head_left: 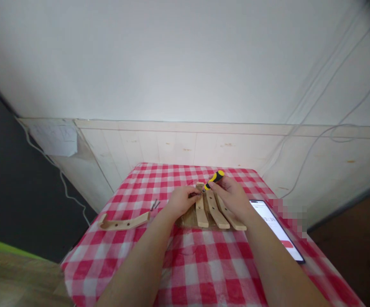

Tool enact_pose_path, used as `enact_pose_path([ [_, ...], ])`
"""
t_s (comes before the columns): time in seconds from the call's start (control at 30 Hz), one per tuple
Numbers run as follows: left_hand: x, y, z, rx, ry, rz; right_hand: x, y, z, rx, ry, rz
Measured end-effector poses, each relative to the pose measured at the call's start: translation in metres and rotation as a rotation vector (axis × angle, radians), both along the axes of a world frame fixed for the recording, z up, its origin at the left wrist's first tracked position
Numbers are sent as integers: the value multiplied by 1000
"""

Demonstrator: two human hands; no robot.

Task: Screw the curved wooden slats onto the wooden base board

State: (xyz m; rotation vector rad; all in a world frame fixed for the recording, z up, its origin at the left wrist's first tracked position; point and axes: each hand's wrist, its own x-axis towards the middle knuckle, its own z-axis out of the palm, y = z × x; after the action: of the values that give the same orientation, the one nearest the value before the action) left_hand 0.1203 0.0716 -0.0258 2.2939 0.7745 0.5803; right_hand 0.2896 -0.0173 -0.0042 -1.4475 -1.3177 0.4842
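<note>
A yellow-and-black screwdriver [216, 177] slants down to the left, its handle gripped by my right hand [231, 194]. Its tip meets the upper part of a curved wooden piece [201, 215]. Beside that tip, the fingers of my left hand [182, 200] are pinched together; what they hold, if anything, is too small to make out. Two more curved wooden pieces with holes, a middle one [218, 215] and a right one [235, 221], lie alongside. Under them is a brownish flat base [186, 219], partly covered by my hands.
Left of my forearm, a separate curved wooden piece [124, 223] with two holes rests on the checked tablecloth [200, 264]. Several loose screws [154, 205] lie behind it. A lit phone [279, 232] is beside my right forearm. The panelled wall [172, 145] borders the table's far edge.
</note>
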Motion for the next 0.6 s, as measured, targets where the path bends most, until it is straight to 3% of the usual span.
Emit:
enact_pose_path([
  [0.2, 0, -2, 3, 30, 2, -26, 4, 1, -1, -21, -31, 31],
  [0.4, -8, -1, 10, -69, -78, -261, 3, 1, 0, -56, 32, 131],
  [0.6, -10, 1, 10, -8, -26, -246, -1, -1, 2, -80, 111, 133],
])
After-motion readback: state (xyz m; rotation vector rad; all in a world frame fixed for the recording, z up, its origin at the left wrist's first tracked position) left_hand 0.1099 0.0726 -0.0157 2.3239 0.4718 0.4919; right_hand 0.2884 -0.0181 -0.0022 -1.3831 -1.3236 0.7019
